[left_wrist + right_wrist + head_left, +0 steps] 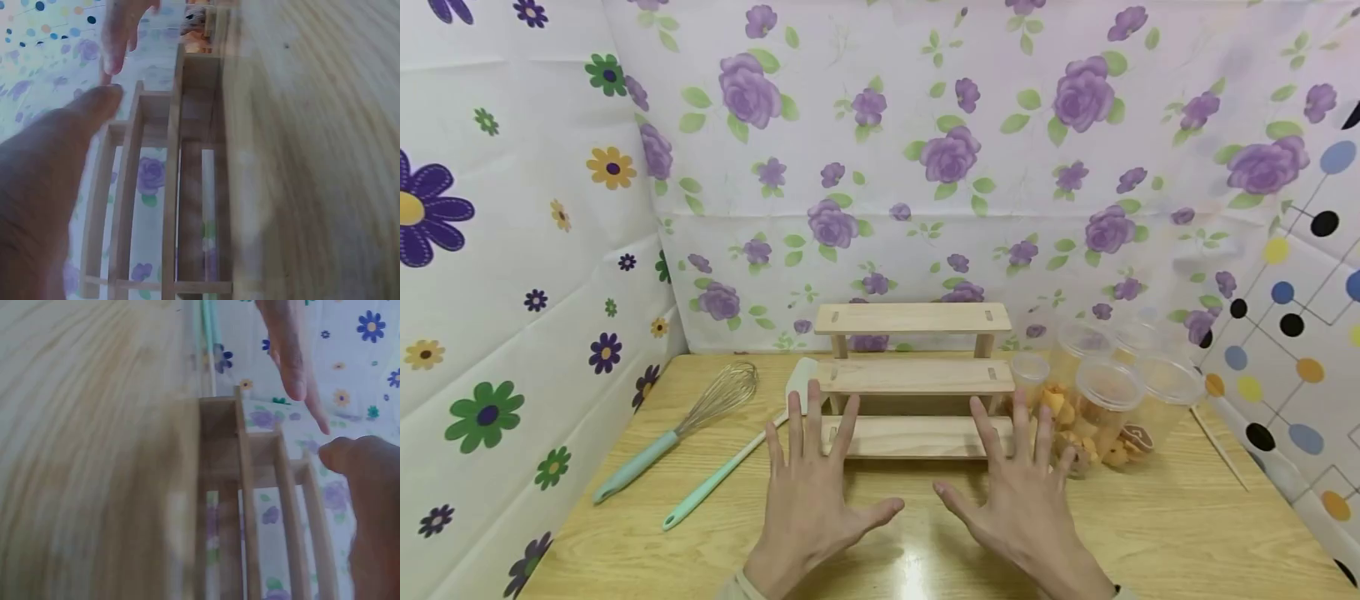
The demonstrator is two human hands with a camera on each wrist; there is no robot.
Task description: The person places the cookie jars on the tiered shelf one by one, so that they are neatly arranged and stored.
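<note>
- We see a three-tier wooden rack [915, 377] upright on the desk [602, 550], just before the flowered cloth [880, 167], its lowest tier nearest us.
- Left hand [811, 500]: palm down, fingers straight and spread wide, near the rack's left end.
- Right hand [1028, 504]: likewise, fingers straight and fanned wide, near its right end. Whether any fingertip touches wood, we cannot tell.
- Left of the rack we note a whisk [673, 433] and a green-handled spatula [737, 460], both lying aslant.
- Right: clear jars [1108, 385] clustered, brown and yellow pieces [1058, 406] showing among them.
- Beyond the jars, a thin rod [1220, 447].
</note>
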